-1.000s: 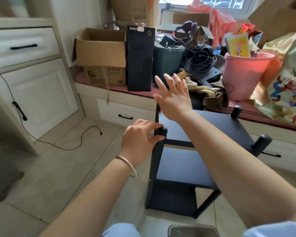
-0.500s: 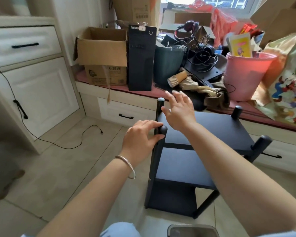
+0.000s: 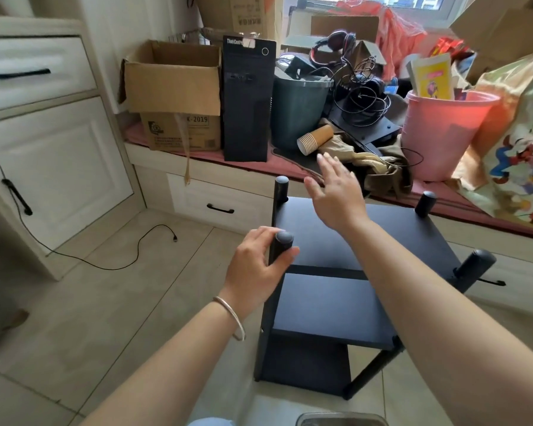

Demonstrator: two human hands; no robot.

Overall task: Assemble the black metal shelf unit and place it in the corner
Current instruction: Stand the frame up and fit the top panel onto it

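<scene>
Window bench clutter, ThinkCentre tower [image 3: 248, 99], box [image 3: 183, 130] marked K-2019

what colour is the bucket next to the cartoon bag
Pink; the bucket shows clearly in the head view.

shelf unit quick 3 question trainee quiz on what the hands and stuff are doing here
1. True or false: the left hand grips a post of the shelf.
2. The right hand is: A) gripping a post, B) open above the top board, C) holding the paper cups.
3. Fill in: the pink bucket stands on the ____ side of the tower PC.

Key:
1. True: its fingers curl round the near left post.
2. B: its fingers are straight and hold nothing.
3. Right.
</scene>
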